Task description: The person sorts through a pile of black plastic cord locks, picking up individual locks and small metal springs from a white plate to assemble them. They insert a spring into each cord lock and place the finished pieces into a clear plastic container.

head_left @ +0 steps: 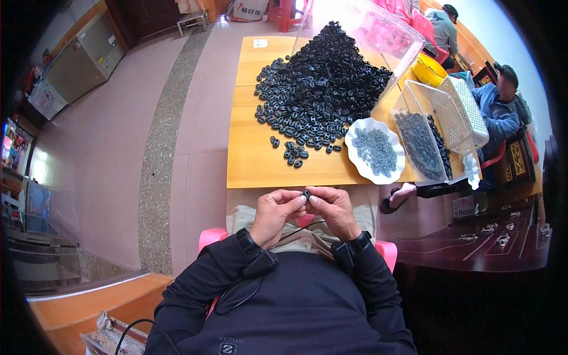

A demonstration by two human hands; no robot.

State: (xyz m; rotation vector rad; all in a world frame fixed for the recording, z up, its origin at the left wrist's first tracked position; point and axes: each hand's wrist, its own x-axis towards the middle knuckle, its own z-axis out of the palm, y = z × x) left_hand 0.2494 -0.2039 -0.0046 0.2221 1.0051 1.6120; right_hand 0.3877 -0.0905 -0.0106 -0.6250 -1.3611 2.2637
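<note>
My left hand (273, 214) and my right hand (335, 213) meet just in front of the table's near edge, thumbs and fingertips pinched together. Between them is a small black oval plastic piece (306, 194), mostly covered by the fingertips. Beyond them on the wooden table (248, 136) lies a big heap of black oval pieces with holes (325, 77), with several loose ones (294, 155) at its near side. To the right of these, a white scalloped dish (353, 155) holds many small translucent grey pieces (376, 151).
A clear plastic box (414, 94) with dark and grey pieces stands at the table's right, beside a white perforated basket (466, 112) and a yellow bowl (429, 70). A large clear bin (408, 35) lies tipped behind the heap. Two people sit farther right.
</note>
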